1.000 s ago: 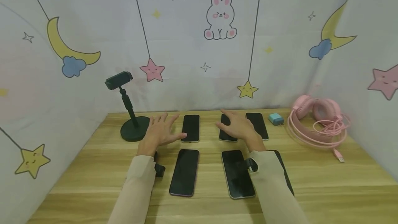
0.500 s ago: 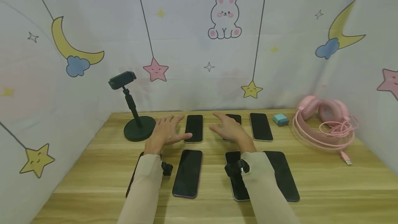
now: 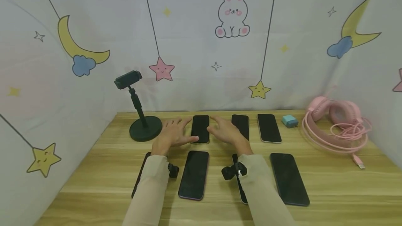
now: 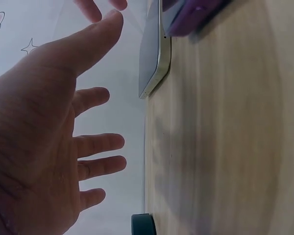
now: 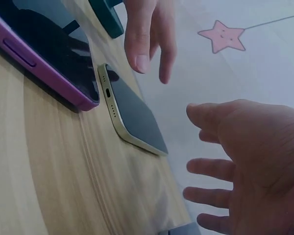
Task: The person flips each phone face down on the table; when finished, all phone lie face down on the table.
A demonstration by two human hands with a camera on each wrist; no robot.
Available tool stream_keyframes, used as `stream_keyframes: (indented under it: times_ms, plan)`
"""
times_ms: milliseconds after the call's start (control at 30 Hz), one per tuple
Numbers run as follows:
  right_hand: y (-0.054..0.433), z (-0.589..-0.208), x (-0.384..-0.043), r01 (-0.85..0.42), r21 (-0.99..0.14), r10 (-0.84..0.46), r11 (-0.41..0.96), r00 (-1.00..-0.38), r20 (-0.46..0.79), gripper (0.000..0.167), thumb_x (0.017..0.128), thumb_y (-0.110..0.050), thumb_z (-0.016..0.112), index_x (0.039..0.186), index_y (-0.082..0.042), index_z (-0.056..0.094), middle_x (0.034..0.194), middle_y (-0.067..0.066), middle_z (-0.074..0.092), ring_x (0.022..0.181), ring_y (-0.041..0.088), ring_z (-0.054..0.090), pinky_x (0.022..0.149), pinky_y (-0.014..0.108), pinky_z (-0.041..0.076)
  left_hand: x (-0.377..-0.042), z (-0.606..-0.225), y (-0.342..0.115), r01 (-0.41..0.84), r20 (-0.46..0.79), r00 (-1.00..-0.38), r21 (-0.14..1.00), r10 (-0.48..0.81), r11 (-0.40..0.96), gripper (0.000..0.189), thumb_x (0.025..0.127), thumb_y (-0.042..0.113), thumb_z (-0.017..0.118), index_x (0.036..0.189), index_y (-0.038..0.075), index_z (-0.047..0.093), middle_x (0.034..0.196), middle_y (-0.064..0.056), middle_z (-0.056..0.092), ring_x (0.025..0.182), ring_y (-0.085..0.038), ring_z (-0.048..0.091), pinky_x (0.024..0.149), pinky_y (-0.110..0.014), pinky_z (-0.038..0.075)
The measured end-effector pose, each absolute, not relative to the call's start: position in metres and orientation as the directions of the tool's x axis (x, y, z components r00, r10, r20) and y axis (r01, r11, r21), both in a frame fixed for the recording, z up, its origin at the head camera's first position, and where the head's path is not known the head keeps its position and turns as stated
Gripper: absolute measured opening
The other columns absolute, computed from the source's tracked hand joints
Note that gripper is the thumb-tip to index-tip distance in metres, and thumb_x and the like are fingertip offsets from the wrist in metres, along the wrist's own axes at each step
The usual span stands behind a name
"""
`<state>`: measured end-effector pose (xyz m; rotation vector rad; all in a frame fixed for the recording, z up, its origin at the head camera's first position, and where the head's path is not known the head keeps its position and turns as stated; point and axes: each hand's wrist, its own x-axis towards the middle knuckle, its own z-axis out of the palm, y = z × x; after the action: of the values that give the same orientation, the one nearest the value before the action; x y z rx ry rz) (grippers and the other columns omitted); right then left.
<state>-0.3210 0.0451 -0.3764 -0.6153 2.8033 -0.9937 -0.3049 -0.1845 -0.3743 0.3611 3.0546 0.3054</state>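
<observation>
A smartphone with a dark screen and pale edge [image 3: 200,129] lies at the back of the wooden table, between the two hands. My left hand [image 3: 175,132] hovers on its left side, fingers spread, the thumb overlapping its lower left corner in the head view. On the other side, my right hand [image 3: 225,131] has its fingers loosely extended towards the phone's right edge. Both palms face inward with nothing held, as the left wrist view shows for the left hand [image 4: 44,122]. A purple-edged phone [image 3: 193,175] lies nearer, between the forearms.
Further right at the back lie two phones [image 3: 240,125] [image 3: 269,128]. Nearer phones include one [image 3: 289,179] on the right and two partly hidden under the forearms. A black phone stand [image 3: 145,128], a blue charger plug [image 3: 290,121] and pink headphones [image 3: 337,121] line the back.
My right hand has moved left, from over the neighbouring back phone to the right side of the phone between the hands. My left hand stays beside that phone. The head view has shifted left slightly.
</observation>
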Motion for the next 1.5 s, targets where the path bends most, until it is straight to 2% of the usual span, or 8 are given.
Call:
stream_keyframes:
  times_ms: [300, 600, 800, 967, 1067, 1200, 1367, 1500]
  plan:
    - [0.044, -0.381, -0.319, -0.383, -0.643, -0.461, 0.663, -0.886, 0.052, 0.058, 0.102, -0.024, 0.058, 0.153, -0.006, 0.038, 0.156, 0.016, 0.038, 0.141, 0.038, 0.038, 0.11, 0.056, 0.034, -0.306, -0.377, -0.18, 0.248, -0.038, -0.965, 0.178, 0.259, 0.952, 0.09, 0.089, 0.071, 0.057, 0.158, 0.02, 0.031, 0.153, -0.023, 0.04, 0.142, -0.045, 0.033, 0.114, -0.062, 0.021]
    - [0.041, -0.381, -0.318, -0.362, -0.633, -0.468, 0.684, -0.884, 0.001, 0.058, 0.103, -0.029, 0.055, 0.155, -0.013, 0.036, 0.152, 0.019, 0.044, 0.136, 0.037, 0.045, 0.106, 0.055, 0.039, -0.305, -0.375, -0.173, 0.277, -0.052, -0.956, 0.18, 0.29, 0.944, 0.091, 0.089, 0.068, 0.059, 0.158, 0.018, 0.031, 0.151, -0.024, 0.043, 0.14, -0.042, 0.038, 0.115, -0.06, 0.022]
    - [0.041, -0.381, -0.32, -0.348, -0.636, -0.464, 0.689, -0.886, -0.018, 0.059, 0.102, -0.024, 0.056, 0.156, -0.013, 0.034, 0.151, 0.02, 0.044, 0.136, 0.037, 0.046, 0.106, 0.055, 0.039, -0.309, -0.377, -0.169, 0.277, -0.069, -0.953, 0.19, 0.295, 0.942, 0.09, 0.089, 0.067, 0.061, 0.159, 0.018, 0.03, 0.152, -0.023, 0.041, 0.14, -0.045, 0.037, 0.112, -0.063, 0.025]
    - [0.04, -0.38, -0.319, -0.358, -0.639, -0.481, 0.68, -0.877, -0.021, 0.06, 0.101, -0.017, 0.056, 0.156, -0.01, 0.033, 0.153, 0.02, 0.042, 0.139, 0.036, 0.042, 0.109, 0.053, 0.037, -0.309, -0.376, -0.164, 0.298, -0.067, -0.947, 0.17, 0.313, 0.939, 0.09, 0.089, 0.066, 0.061, 0.158, 0.017, 0.031, 0.151, -0.023, 0.043, 0.139, -0.042, 0.039, 0.113, -0.06, 0.025]
    - [0.037, -0.38, -0.318, -0.378, -0.637, -0.508, 0.672, -0.861, -0.024, 0.059, 0.101, -0.013, 0.056, 0.156, -0.01, 0.034, 0.149, 0.021, 0.046, 0.133, 0.034, 0.049, 0.105, 0.05, 0.041, -0.307, -0.375, -0.162, 0.305, -0.083, -0.943, 0.167, 0.321, 0.938, 0.09, 0.09, 0.066, 0.061, 0.158, 0.016, 0.031, 0.15, -0.024, 0.042, 0.136, -0.044, 0.042, 0.111, -0.06, 0.03]
    - [0.033, -0.381, -0.317, -0.413, -0.63, -0.55, 0.657, -0.835, -0.026, 0.059, 0.1, -0.011, 0.055, 0.156, -0.012, 0.035, 0.139, 0.021, 0.054, 0.11, 0.029, 0.058, 0.088, 0.045, 0.046, -0.306, -0.376, -0.161, 0.304, -0.102, -0.94, 0.185, 0.325, 0.935, 0.089, 0.09, 0.064, 0.062, 0.158, 0.015, 0.031, 0.151, -0.025, 0.041, 0.132, -0.047, 0.045, 0.107, -0.06, 0.035]
    - [0.031, -0.381, -0.316, -0.403, -0.629, -0.548, 0.664, -0.836, -0.043, 0.06, 0.1, -0.01, 0.055, 0.156, -0.014, 0.034, 0.128, 0.016, 0.06, 0.092, 0.022, 0.058, 0.08, 0.038, 0.045, -0.306, -0.378, -0.163, 0.316, -0.103, -0.934, 0.215, 0.343, 0.924, 0.09, 0.089, 0.061, 0.066, 0.158, 0.014, 0.032, 0.151, -0.025, 0.041, 0.133, -0.046, 0.045, 0.106, -0.06, 0.037]
    - [0.032, -0.381, -0.315, -0.373, -0.653, -0.544, 0.66, -0.836, -0.073, 0.063, 0.1, -0.008, 0.054, 0.158, -0.016, 0.031, 0.122, 0.015, 0.06, 0.077, 0.023, 0.056, 0.069, 0.036, 0.043, -0.306, -0.38, -0.164, 0.326, -0.105, -0.927, 0.245, 0.36, 0.913, 0.091, 0.087, 0.057, 0.071, 0.158, 0.014, 0.032, 0.151, -0.025, 0.041, 0.135, -0.044, 0.043, 0.108, -0.058, 0.036]
